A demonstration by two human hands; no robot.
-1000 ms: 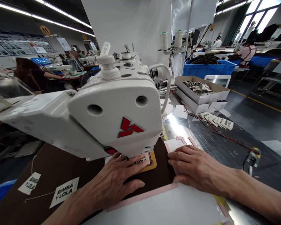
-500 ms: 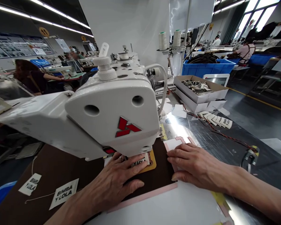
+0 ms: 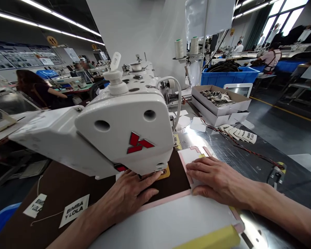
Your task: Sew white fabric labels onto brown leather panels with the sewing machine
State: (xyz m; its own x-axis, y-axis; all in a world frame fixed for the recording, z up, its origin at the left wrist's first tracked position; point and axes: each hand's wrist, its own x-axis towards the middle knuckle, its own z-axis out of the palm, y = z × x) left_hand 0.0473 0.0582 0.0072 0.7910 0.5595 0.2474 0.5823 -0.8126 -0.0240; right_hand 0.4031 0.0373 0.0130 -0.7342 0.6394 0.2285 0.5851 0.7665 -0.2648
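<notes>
My left hand (image 3: pixel 134 192) lies flat on dark brown fabric (image 3: pixel 178 178), its fingertips beneath the white sewing machine head (image 3: pixel 124 135). Close to those fingertips is a yellow-orange plate (image 3: pixel 166 173), partly hidden by the machine. Fingers outstretched, my right hand (image 3: pixel 216 176) rests on a white sheet (image 3: pixel 168 221) with pink edging, beside the brown fabric. Neither hand grips anything visible. Two white labels printed BIMBA Y LOLA, a near label (image 3: pixel 74 211) and a farther-left label (image 3: pixel 36 206), lie on the fabric with thread trailing from them. The needle area is hidden.
On the metal table (image 3: pixel 248 173), fanned labels (image 3: pixel 239 134) lie near a cardboard box (image 3: pixel 220 103) of more labels. A red-black cable (image 3: pixel 259 158) crosses to a small device (image 3: pixel 277 173). Thread cones (image 3: pixel 179 49) stand behind. Co-workers sit in the background.
The white sheet and fabric have shifted away from me, bringing a yellow strip into view at the front. A label beneath my left fingers is now mostly hidden. The camera view has shifted slightly.
</notes>
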